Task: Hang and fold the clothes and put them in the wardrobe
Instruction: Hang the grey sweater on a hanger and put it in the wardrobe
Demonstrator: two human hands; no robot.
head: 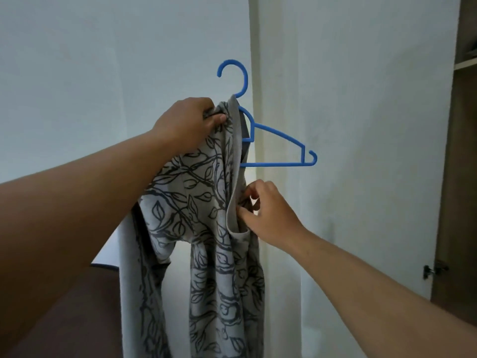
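Note:
A grey garment [196, 202] printed with dark leaf outlines hangs in front of me, partly drawn over a blue plastic hanger [278, 140]. The hanger's hook points up and its right shoulder sticks out bare past the cloth; its left half is hidden inside the garment. My left hand [188, 122] grips the bunched cloth at the top, by the hanger's neck, and holds it all up. Lower down, my right hand [263, 210] pinches the garment's pale edge band between thumb and fingers.
A pale wall [103, 60] fills the background, with a white corner post behind the hanger. The brown wardrobe [462, 177] stands open at the far right, a shelf near its top and a metal latch [433, 270] on its edge. A dark brown surface lies bottom left.

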